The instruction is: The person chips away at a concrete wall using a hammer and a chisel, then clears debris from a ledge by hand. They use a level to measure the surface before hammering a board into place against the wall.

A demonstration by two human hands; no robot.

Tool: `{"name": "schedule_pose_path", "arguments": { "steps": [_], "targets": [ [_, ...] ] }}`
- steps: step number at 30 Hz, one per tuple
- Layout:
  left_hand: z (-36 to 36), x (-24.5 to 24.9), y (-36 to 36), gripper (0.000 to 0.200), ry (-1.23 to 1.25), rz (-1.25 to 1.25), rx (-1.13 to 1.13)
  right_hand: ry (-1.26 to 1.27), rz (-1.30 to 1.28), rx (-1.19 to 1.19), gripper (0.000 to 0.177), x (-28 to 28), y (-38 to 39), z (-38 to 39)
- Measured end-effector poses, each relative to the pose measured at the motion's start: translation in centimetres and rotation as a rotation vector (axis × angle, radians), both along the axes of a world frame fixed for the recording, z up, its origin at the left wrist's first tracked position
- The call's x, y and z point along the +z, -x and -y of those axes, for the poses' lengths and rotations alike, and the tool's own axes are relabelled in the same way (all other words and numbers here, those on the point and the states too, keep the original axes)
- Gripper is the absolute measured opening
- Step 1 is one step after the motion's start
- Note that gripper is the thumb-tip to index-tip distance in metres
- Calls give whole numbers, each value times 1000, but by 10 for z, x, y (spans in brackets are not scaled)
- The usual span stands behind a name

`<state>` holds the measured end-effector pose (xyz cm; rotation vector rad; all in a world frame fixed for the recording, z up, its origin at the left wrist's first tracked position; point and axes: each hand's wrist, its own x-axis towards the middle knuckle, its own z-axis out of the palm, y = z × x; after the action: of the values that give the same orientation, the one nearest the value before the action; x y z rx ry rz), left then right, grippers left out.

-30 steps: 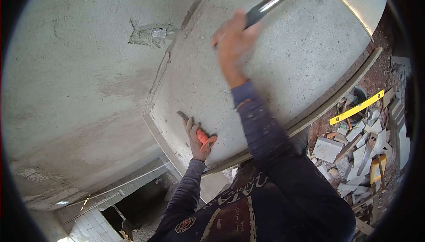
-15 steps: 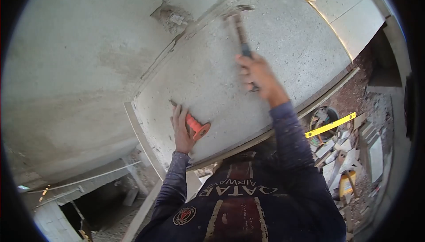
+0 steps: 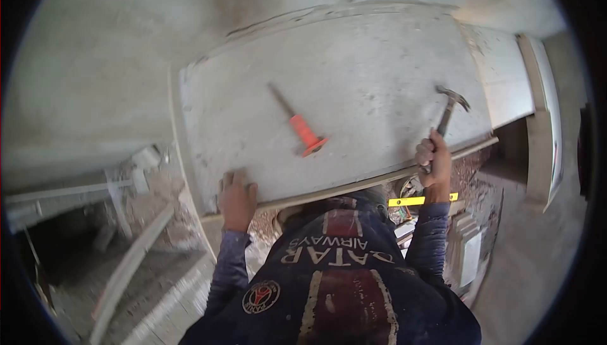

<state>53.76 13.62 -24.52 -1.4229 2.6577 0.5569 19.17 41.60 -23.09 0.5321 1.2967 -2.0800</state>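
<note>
A claw hammer (image 3: 446,116) is gripped by its handle in my right hand (image 3: 434,158), over the right front part of the grey slab (image 3: 373,86). Its head points away from me. My left hand (image 3: 237,200) rests on the slab's front left corner, fingers apart and holding nothing. Between the hands, farther back, a chisel (image 3: 303,129) with an orange-red grip and hand guard lies flat on the slab, its metal tip pointing away and to the left. Neither hand touches the chisel.
A wooden strip (image 3: 341,188) runs along the slab's front edge. Below on the right are a yellow spirit level (image 3: 408,201) and stacked tile pieces (image 3: 466,250). White tiles (image 3: 506,89) adjoin the slab on the right. A plastered wall (image 3: 126,73) rises behind.
My left hand has let go of the chisel and moved to the slab's front left corner. The hammer has lowered toward the right front. The camera view has turned.
</note>
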Motion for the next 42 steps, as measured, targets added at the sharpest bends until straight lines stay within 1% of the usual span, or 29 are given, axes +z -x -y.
{"name": "schedule_pose_path", "arguments": {
  "steps": [1, 2, 3, 4, 8, 10, 11, 13, 14, 16, 18, 19, 20, 23, 24, 25, 27, 28, 30, 31, 32, 33, 34, 35, 37, 38, 39, 40, 42],
  "targets": [
    [4, 1, -10, 31, -94, -5, 23, 94, 26, 2, 25, -6, 3, 4],
    [5, -2, -21, 31, -98, 16, 85, 67, 27, -4, 27, 4, 3, 13],
    [6, -6, -28, 26, -122, -14, 36, 115, 32, 13, 27, 2, 5, 13],
    [9, -9, -34, 21, -142, -50, -25, 80, 9, 24, 26, 2, 5, 16],
    [18, -4, -40, 22, -212, 8, 47, -61, -40, 27, 23, 3, 1, 19],
    [32, -14, -37, 28, 367, -314, 6, -57, -49, 22, 23, 3, -3, 22],
    [45, -16, -33, 28, 367, -325, 2, -49, -50, 18, 23, 2, -5, 23],
    [70, -17, -28, 31, 533, -379, 129, -25, -24, 3, 22, -2, -6, 26],
    [75, -23, -37, 31, 534, -395, 111, 2, 9, -19, 22, -4, -7, 25],
    [90, -47, -43, 34, 327, -183, 246, 1, -13, -25, 23, -12, -9, 21],
    [91, -49, -40, 36, 307, -268, 265, -5, -16, -49, 21, -9, -12, 22],
    [87, -37, -34, 38, 213, -245, 333, 7, -34, -110, 21, -2, -14, 22],
    [84, -20, -29, 39, 121, -207, 406, 19, -2, -112, 19, 5, -15, 24],
    [69, 4, -6, 41, 212, -203, 261, 60, 43, -125, 17, -3, -14, 16],
    [74, -11, -8, 40, 209, -241, 121, 73, 54, -97, 16, -6, -13, 13],
    [69, -4, 6, 40, 217, -241, 110, 82, 56, -107, 16, -7, -14, 12],
    [53, 17, 52, 36, 524, -452, -404, 8, 4, -72, 16, -8, -19, 13],
    [45, 24, 73, 36, 538, -446, -414, 64, 69, -80, 16, -11, -18, 11],
    [35, 34, 116, 27, 477, -543, -533, 99, 62, -138, 18, 1, -19, 12],
    [37, 38, 130, 27, 480, -540, -553, 114, 51, -187, 20, 5, -19, 13],
    [39, 41, 143, 24, 301, -594, -490, 122, 58, -203, 20, 5, -16, 13],
    [42, 45, 158, 21, 126, -640, -419, -27, -57, -161, 19, 3, -10, 15],
    [46, 63, 175, 20, 191, -627, -456, -172, -162, -116, 19, 1, -7, 18],
    [53, 90, 196, 20, 259, -611, -497, -153, -142, -127, 19, -1, 1, 24],
    [81, 133, 235, 25, 545, -643, -573, -27, -319, -162, 17, -1, 28, 37],
    [98, 164, 263, 30, 720, -708, -706, 51, -314, -222, 18, 4, 42, 49],
    [96, 207, 290, 36, 860, -650, -792, 129, -306, -286, 19, 10, 58, 65],
    [112, 234, 319, 40, 1056, -649, -850, 165, -289, -313, 22, 11, 73, 79],
    [130, 289, 383, 54, 1330, -645, -926, 221, -245, -364, 25, 9, 103, 116]
  ]
}}
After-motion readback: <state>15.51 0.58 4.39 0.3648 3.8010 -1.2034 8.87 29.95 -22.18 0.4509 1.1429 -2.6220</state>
